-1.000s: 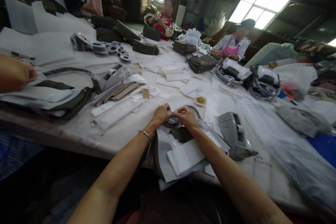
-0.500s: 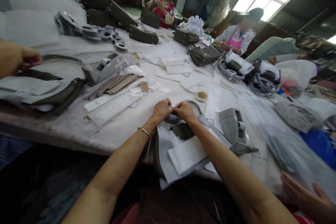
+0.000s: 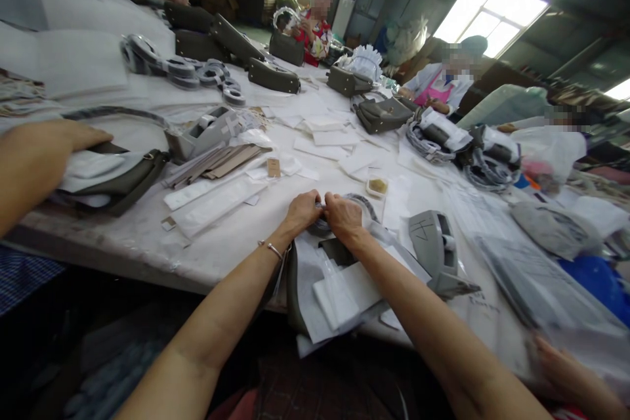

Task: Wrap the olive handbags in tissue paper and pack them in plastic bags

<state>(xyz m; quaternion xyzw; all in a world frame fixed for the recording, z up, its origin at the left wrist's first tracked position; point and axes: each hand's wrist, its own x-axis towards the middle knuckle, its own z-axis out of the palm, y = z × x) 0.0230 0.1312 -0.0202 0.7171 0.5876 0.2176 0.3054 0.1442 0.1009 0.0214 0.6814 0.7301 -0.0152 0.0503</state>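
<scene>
In the middle of the head view, my left hand (image 3: 303, 211) and my right hand (image 3: 344, 215) are closed close together, fingertips pinching a plastic-wrapped bag handle (image 3: 365, 203). What the fingertips do on the wrapping is too small to make out. Below my hands, a dark olive handbag (image 3: 292, 295) lies at the table's near edge. Over it are a grey-white sheet and a folded white pad (image 3: 352, 295), partly covered by my right forearm.
Right of my hands stands a grey tape dispenser (image 3: 427, 243); another dispenser (image 3: 207, 128) is at left. A small dish (image 3: 377, 187) lies ahead. At left, a co-worker's hand (image 3: 83, 136) rests by another handbag (image 3: 132, 187). Another person's hand (image 3: 561, 361) is at lower right.
My right hand has turned slightly, its fingers more curled, while my left stays nearly in place. The co-worker's hand at left has moved right and down onto the other handbag.
</scene>
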